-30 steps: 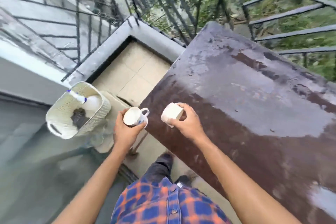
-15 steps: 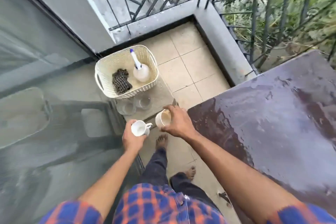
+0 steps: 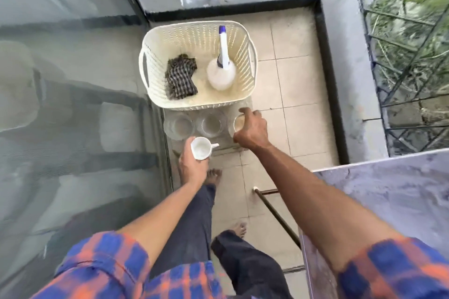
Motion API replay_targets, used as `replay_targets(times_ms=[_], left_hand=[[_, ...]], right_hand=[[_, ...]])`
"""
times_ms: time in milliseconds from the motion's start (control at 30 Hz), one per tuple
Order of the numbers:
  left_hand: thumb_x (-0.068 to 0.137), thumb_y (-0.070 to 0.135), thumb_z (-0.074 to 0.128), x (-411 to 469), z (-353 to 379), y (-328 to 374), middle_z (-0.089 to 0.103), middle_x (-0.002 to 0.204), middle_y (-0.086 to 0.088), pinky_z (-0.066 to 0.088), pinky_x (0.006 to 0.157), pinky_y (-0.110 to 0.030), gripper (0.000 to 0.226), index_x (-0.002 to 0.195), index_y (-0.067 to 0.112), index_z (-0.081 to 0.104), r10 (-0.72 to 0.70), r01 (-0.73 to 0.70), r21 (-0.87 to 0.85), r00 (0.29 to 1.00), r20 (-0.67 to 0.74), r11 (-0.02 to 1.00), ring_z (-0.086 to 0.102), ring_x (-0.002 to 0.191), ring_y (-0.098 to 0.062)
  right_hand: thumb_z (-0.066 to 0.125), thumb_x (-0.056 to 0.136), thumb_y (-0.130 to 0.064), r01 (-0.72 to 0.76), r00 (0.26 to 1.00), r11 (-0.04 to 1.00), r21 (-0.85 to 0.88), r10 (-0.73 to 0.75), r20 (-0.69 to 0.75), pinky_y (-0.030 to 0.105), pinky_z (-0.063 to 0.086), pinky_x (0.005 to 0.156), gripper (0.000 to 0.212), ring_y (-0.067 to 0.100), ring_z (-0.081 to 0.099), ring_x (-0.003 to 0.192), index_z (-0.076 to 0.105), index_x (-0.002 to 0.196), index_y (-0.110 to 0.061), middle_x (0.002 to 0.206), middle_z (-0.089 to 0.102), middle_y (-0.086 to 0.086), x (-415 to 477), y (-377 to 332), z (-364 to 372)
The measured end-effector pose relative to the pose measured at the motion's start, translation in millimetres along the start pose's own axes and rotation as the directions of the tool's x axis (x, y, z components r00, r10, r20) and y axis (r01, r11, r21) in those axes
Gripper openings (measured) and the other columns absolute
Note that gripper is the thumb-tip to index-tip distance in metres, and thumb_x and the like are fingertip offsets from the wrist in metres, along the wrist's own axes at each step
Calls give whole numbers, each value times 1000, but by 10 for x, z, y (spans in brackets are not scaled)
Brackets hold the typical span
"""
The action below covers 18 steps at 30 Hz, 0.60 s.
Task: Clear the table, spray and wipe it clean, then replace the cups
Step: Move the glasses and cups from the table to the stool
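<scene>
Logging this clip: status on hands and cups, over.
Left hand grips white cup. Right hand grips second cup, beside two glasses. Basket just beyond.

Small white cup (image 3: 200, 151) with a little handle, mouth up, handle pointing right, held from below in the left hand (image 3: 193, 165); a second, pale cup (image 3: 237, 124) gripped from above by the right hand (image 3: 251, 130), mostly hidden, only a bit of rim showing; just left of it, two clear glasses (image 3: 179, 126), upright, side by side, close in front of the basket (image 3: 184, 39); inside the basket, a white spray bottle (image 3: 221, 75) with a blue tip, lying down, nozzle toward the far wall; left of it, a crumpled dark checked cloth (image 3: 181, 77); table (image 3: 388, 189) at the lower right, top shiny and streaky, well apart from the cups
</scene>
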<state>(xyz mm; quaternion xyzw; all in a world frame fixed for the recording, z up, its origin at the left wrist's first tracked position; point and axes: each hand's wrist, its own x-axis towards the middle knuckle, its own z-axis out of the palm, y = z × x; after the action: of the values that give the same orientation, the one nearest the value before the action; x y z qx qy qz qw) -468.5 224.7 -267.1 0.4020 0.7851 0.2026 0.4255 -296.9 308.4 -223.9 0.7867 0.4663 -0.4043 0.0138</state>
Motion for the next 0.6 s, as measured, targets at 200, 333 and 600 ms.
replay_targets(times_ms=[200,333,600], left_hand=[[76,14,84,98,211,-132,68,120,2,37,83,-21,62,130,25,55,8,-11,-26,995,-96,1000,61,109,-23],[78,19,83,92,277,-154,68,122,1,40,85,-23,57,129,23,58,5,-15,-60,987,-160,998,61,111,-24],[74,14,87,97,376,-107,68,125,-6,42,95,-27,65,133,13,59,-94,51,-165,959,-268,985,61,117,-27]], right_hand=[[75,73,-5,61,996,998,-17,-62,-61,42,48,95,80,35,46,121,45,145,-25,133,48,12,226,13,174],[72,74,-2,65,994,998,-13,-66,-85,41,46,95,76,36,46,121,45,142,-23,134,48,12,307,49,192],[72,78,-3,119,987,983,142,-101,-128,42,35,106,82,41,47,124,41,153,-16,138,48,19,220,91,224]])
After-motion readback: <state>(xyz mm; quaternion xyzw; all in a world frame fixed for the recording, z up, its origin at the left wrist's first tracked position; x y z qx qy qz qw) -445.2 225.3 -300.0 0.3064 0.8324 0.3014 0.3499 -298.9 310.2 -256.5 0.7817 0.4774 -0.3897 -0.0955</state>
